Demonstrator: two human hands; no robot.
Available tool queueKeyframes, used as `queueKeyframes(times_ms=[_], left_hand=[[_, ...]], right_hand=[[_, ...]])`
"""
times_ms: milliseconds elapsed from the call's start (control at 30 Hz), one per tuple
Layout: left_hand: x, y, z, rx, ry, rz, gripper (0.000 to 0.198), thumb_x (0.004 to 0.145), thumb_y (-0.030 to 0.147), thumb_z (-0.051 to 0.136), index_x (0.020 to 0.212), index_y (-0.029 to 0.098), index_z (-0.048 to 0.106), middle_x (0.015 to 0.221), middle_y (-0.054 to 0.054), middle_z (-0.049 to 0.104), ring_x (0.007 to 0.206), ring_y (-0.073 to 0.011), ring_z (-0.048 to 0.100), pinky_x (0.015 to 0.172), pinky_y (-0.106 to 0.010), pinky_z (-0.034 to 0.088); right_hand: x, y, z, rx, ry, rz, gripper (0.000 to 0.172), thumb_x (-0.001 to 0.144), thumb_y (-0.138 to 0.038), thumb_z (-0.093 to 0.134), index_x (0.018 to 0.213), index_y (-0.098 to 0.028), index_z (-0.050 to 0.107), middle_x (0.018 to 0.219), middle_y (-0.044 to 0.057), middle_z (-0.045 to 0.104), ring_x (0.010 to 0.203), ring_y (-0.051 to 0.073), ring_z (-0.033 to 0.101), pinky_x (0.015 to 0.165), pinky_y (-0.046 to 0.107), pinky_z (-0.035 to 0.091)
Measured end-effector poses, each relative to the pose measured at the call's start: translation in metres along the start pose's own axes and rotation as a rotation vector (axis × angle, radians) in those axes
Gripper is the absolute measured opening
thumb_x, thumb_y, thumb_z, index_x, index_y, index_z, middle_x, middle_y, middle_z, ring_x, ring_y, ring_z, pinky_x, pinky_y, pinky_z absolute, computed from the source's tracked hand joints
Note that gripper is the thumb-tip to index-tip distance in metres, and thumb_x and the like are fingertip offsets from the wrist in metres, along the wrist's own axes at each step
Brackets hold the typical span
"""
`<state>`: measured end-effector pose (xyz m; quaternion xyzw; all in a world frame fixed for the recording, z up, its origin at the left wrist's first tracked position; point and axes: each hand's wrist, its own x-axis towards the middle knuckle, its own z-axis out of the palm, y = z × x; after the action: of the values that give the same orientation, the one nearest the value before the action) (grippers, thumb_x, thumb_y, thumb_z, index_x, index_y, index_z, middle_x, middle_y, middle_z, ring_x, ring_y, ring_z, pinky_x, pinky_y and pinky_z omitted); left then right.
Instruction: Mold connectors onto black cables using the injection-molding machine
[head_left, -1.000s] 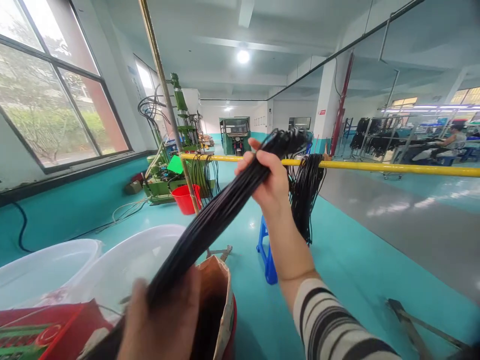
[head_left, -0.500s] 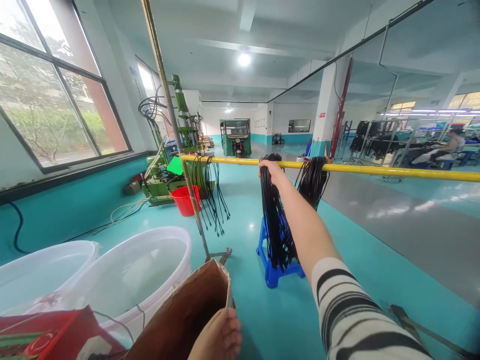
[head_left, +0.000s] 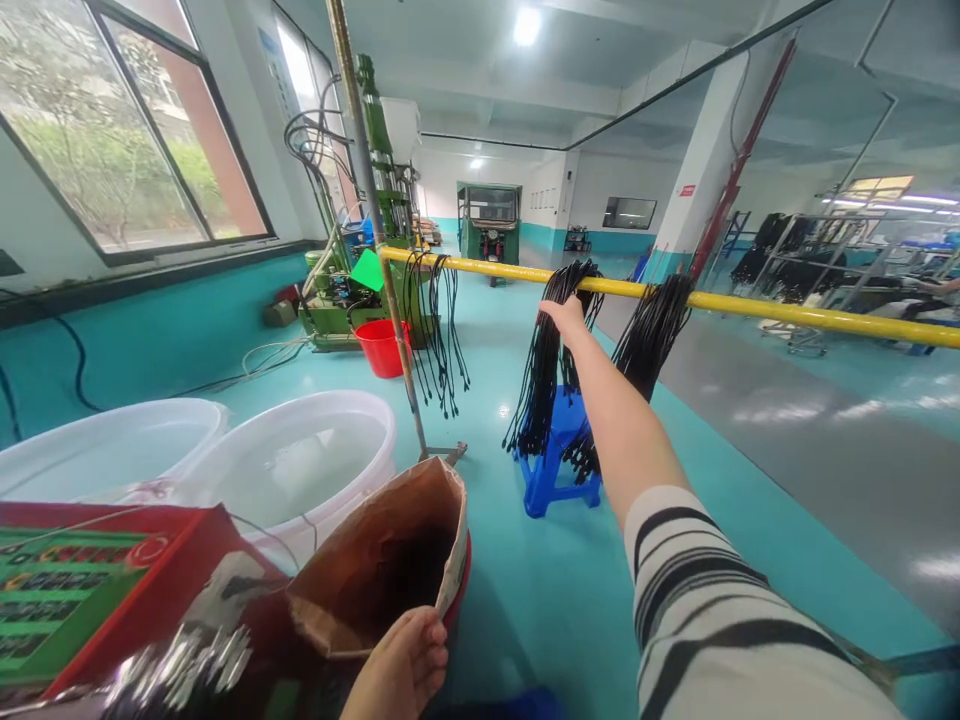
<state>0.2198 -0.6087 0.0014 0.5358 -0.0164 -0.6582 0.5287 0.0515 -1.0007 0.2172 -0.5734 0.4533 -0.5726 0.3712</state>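
From the head view: right hand [head_left: 568,315] stretched out to the yellow bar [head_left: 750,305], fingers resting on a bundle of black cables [head_left: 541,370] draped over it; impossible to tell whether those fingers grip the bundle or only touch it. Just beside, a second bundle [head_left: 645,345] hanging from the same bar, and a thinner set of cables [head_left: 439,335] farther left by the upright pole [head_left: 379,230]. Blue stool [head_left: 555,465] on the floor under the two bundles. Low in the frame, left hand [head_left: 401,670] at the rim of an open brown paper bag [head_left: 390,550], fingers loosely curled, holding nothing visible; bag interior dark, contents hard to make out. Two pale round tubs [head_left: 300,470] to the left, seemingly holding clear water. Red bucket [head_left: 382,347] near the green machine [head_left: 337,310], inside hidden. Red box [head_left: 82,580] cut off at the lower left, with blurred shiny pieces in front of it.
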Motion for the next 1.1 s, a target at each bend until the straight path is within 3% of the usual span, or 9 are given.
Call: queueKeyframes(times_ms=[167,400,567,700,800,933,1033,1100], left_hand=[[-0.010,-0.011,-0.016,-0.079,-0.006,0.020,0.022,0.065,0.024,0.068,0.082,0.016,0.056,0.066,0.000,0.059,0.056,-0.0106,0.056,0.054,-0.021,0.042],[-0.016,-0.031,-0.037,-0.130,0.068,0.006,0.023,0.067,0.025,0.066,0.084,0.017,0.054,0.068,-0.001,0.060,0.058,-0.0117,0.057,0.056,-0.022,0.043],[-0.014,-0.039,-0.045,-0.143,0.096,-0.016,0.023,0.069,0.027,0.064,0.086,0.017,0.052,0.068,-0.001,0.060,0.059,-0.0122,0.058,0.058,-0.023,0.043],[-0.010,-0.044,-0.049,-0.150,0.123,-0.011,0.024,0.068,0.025,0.065,0.086,0.016,0.053,0.067,-0.001,0.060,0.056,-0.0114,0.057,0.055,-0.022,0.043],[-0.007,-0.046,-0.056,-0.158,0.102,-0.047,0.025,0.068,0.024,0.065,0.087,0.016,0.053,0.069,-0.002,0.061,0.058,-0.0130,0.059,0.057,-0.024,0.044],[-0.010,-0.050,-0.067,-0.190,0.134,-0.046,0.028,0.064,0.025,0.068,0.087,0.016,0.053,0.068,-0.002,0.062,0.058,-0.0135,0.060,0.058,-0.024,0.046],[-0.024,-0.050,-0.075,-0.191,0.163,0.018,0.035,0.057,0.028,0.073,0.084,0.014,0.056,0.067,-0.003,0.063,0.058,-0.0141,0.060,0.057,-0.024,0.047],[-0.038,-0.050,-0.082,-0.167,0.178,0.091,0.040,0.053,0.032,0.076,0.084,0.014,0.058,0.069,-0.004,0.064,0.061,-0.0152,0.061,0.058,-0.025,0.049]], right_hand=[[-0.031,0.037,0.000,-0.039,-0.033,-0.030,0.040,0.057,-0.026,0.069,0.092,-0.018,0.051,0.094,0.004,0.060,0.083,0.016,0.056,0.078,0.028,0.046],[-0.119,0.149,0.013,-0.116,-0.019,0.194,0.058,0.057,-0.025,0.067,0.109,-0.017,0.042,0.105,0.011,0.057,0.093,0.021,0.056,0.080,0.032,0.045],[-0.166,0.204,0.030,-0.157,-0.059,0.295,0.048,0.057,-0.017,0.059,0.103,-0.020,0.047,0.099,0.009,0.058,0.087,0.023,0.057,0.073,0.031,0.048],[-0.171,0.217,0.043,-0.167,-0.132,0.291,0.045,0.058,-0.019,0.054,0.103,-0.020,0.049,0.095,0.004,0.059,0.086,0.019,0.058,0.072,0.026,0.049],[-0.165,0.219,0.041,-0.212,-0.150,0.296,0.050,0.058,-0.020,0.055,0.108,-0.019,0.047,0.097,0.004,0.059,0.089,0.018,0.057,0.075,0.025,0.048],[-0.168,0.224,0.022,-0.345,-0.024,0.312,0.067,0.058,-0.020,0.058,0.121,-0.015,0.036,0.122,0.014,0.044,0.114,0.026,0.041,0.095,0.034,0.036],[-0.198,0.229,0.009,-0.421,0.047,0.288,0.067,0.061,-0.017,0.052,0.124,-0.010,0.030,0.130,0.019,0.032,0.122,0.031,0.029,0.101,0.043,0.024],[-0.230,0.230,0.010,-0.431,0.005,0.232,0.060,0.062,-0.014,0.047,0.120,-0.009,0.034,0.125,0.019,0.036,0.118,0.030,0.034,0.099,0.044,0.026]])
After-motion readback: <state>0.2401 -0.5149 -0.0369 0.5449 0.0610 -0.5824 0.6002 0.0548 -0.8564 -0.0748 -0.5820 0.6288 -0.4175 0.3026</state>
